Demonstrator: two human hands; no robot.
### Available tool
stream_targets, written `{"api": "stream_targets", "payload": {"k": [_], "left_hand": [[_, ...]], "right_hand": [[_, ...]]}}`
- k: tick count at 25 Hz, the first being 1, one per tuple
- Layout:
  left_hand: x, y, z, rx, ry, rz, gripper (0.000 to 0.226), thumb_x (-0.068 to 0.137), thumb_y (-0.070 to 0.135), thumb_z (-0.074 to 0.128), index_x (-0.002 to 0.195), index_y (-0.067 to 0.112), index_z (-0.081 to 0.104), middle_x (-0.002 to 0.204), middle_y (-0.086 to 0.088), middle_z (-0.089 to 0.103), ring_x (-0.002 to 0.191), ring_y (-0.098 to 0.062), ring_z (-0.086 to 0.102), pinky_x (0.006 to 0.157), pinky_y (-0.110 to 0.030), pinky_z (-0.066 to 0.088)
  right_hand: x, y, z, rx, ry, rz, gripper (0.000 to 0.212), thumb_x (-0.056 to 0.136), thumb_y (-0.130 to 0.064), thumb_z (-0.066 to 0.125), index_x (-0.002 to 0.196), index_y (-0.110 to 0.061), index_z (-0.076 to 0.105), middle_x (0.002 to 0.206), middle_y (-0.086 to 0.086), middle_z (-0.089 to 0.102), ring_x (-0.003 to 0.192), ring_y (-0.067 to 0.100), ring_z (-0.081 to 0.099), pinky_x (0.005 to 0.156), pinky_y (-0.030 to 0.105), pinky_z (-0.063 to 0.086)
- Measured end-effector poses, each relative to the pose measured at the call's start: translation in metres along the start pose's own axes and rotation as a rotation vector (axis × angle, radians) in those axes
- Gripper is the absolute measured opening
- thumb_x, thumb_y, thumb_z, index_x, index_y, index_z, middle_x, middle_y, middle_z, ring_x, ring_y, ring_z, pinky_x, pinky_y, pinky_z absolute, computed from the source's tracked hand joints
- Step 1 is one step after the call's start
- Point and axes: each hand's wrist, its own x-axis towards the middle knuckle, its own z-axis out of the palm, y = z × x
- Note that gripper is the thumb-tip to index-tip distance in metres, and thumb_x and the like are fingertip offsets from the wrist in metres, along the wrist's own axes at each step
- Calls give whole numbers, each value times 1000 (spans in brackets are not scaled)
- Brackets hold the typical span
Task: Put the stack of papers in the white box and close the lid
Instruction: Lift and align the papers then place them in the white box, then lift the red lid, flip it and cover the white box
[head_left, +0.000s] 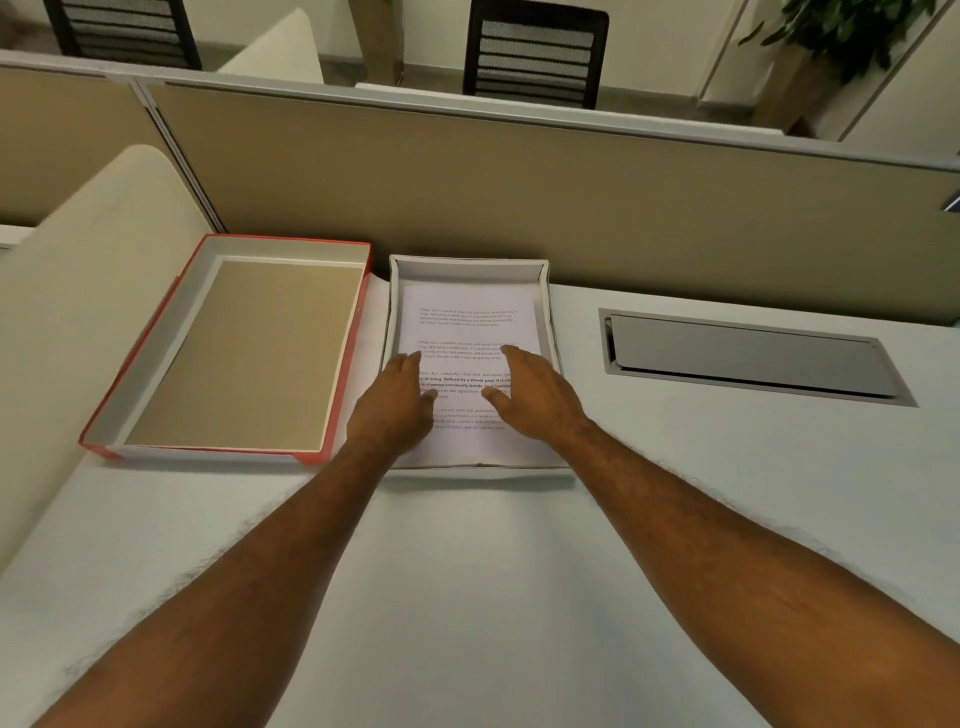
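The stack of papers (470, 332), printed with short paragraphs of text, lies flat inside the white box (470, 267), its far edge a little short of the box's far wall and its near edge close to the near wall. Both hands rest palm-down on the top sheet. The left hand (397, 400) covers the sheet's near-left part, and the right hand (530, 397) its near-right part. The fingers of both hands are spread and extended, holding nothing; they appear to press or smooth the paper rather than grip it.

The white box stands on the counter (467, 571), close against the tan partition (571, 182). Just beside it on the left lies the lid (234, 348), turned inside up, red on its outer walls and with a brown inner panel; its right wall sits close to the box's left wall, though whether they touch cannot be told. To the right of the box, well apart, a grey cable hatch (748, 358) is set into the counter. Chairs and a plant stand beyond the partition.

Judged step: the loading of the papers looks complete, and the settling of the stack is in hand. The closing is not yet done. The next move calls for lifting both hands clear, grasping the lid by its side walls, turning it over, aligning it squarely above the box and lowering it evenly so that no wall catches.
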Motion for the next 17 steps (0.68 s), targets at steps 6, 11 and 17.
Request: {"api": "stream_targets", "payload": {"k": [6,11,17], "left_hand": [[-36,-45,-21,318,-17,7,77,91,62,41,150,13,30,158,-10,30,145,-28,27,114,-47,27],[-71,-99,-43,400,-37,-99,88,86,75,24,153,19,21,163,-9,13,150,-28,9,118,-55,14],[-107,-165,-63,424,-46,-211,101,75,86,12,155,25,11,164,-7,-4,151,-26,-4,118,-59,5]], "right_hand": [[-17,-36,20,-103,-18,-90,79,90,-49,59,152,-17,22,162,7,26,149,27,25,122,44,24],[-28,-51,44,-204,-40,-139,91,85,-69,48,156,-27,8,166,6,4,153,29,6,123,48,4],[-43,-66,83,-217,-89,-177,101,77,-85,31,155,-32,-4,166,3,-12,153,26,-9,121,46,-7]]}}
